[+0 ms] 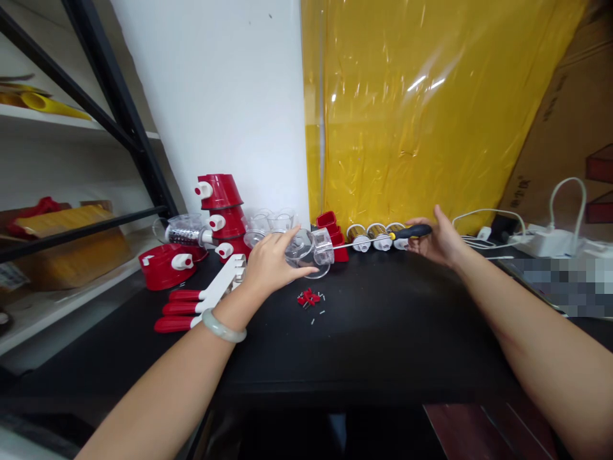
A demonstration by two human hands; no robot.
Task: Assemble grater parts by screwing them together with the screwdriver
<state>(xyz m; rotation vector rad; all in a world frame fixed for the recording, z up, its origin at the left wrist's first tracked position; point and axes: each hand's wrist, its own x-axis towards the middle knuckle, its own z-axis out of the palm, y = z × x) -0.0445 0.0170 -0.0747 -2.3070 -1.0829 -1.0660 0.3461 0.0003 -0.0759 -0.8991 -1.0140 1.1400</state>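
A clear plastic housing (323,248) lies on its side on the black table, and my left hand (275,259) is closed around its left part. My right hand (435,239) holds a screwdriver (412,232) by its black and yellow handle, with the thumb raised. The metal shaft points left, and its tip reaches the housing's right end; whether it meets a screw is too small to tell. Small red parts (308,298) and several loose screws (322,312) lie in front of the housing.
Red bases (221,191) are stacked behind my left hand, near white cranks with red handles (182,308). Metal drums (378,236) and red pieces (330,223) stand along the back. A power strip (550,241) with cables is at the right; a shelf (71,287) stands left.
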